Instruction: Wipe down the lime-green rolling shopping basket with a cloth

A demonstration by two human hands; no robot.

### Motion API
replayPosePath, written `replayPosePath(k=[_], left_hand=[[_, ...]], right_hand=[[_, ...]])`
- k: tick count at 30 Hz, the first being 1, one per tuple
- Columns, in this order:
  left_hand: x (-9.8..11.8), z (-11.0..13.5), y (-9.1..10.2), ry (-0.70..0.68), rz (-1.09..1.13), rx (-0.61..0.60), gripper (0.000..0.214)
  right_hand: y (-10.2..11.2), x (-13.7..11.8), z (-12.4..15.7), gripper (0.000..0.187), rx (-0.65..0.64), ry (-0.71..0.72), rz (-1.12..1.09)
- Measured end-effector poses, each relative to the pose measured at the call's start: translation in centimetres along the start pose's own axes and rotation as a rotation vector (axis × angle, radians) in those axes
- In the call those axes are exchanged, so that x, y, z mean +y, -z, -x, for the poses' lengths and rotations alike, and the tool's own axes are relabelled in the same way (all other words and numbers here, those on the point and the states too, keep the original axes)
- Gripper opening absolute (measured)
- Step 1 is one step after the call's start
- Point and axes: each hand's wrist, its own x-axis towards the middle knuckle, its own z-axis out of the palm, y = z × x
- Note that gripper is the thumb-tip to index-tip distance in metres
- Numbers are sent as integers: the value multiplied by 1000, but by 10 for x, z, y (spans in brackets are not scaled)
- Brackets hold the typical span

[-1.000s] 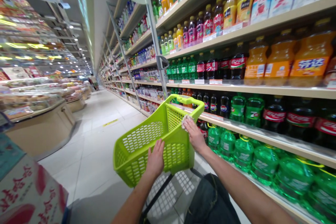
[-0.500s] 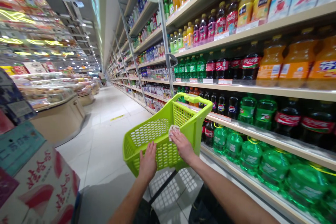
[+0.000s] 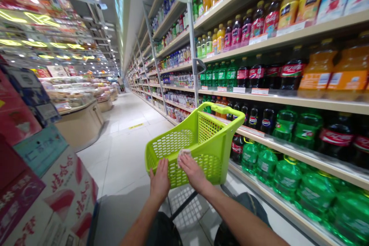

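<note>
A lime-green plastic shopping basket [image 3: 215, 134] stands tilted on a dark trolley frame in front of me. My left hand [image 3: 160, 180] lies flat against its near wall with fingers stretched out. My right hand [image 3: 192, 169] presses a small whitish cloth [image 3: 182, 153] onto the basket's near rim, close beside the left hand.
Long shelves of soft-drink bottles [image 3: 288, 84] run along the right side of the aisle. Stacked cartons [image 3: 49, 196] stand at the near left, and a curved display counter [image 3: 80, 119] lies beyond them. The tiled aisle floor [image 3: 129, 142] stretches ahead, with a person far down it.
My right hand has slid the cloth along the basket rim from the right corner towards the left, ending next to my left hand. The view has shifted rightwards.
</note>
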Motion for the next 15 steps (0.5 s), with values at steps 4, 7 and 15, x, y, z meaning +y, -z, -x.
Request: replayPosePath(k=[4, 7, 15], left_hand=[[-17, 6, 1, 71, -12, -40, 64], [-33, 9, 0, 77, 12, -71, 64], [-59, 15, -2, 58, 119, -109, 71]], right_hand=[[-24, -10, 33, 35, -95, 36, 14], [-11, -22, 20, 37, -56, 68, -33], [-29, -50, -20, 34, -69, 101, -42]])
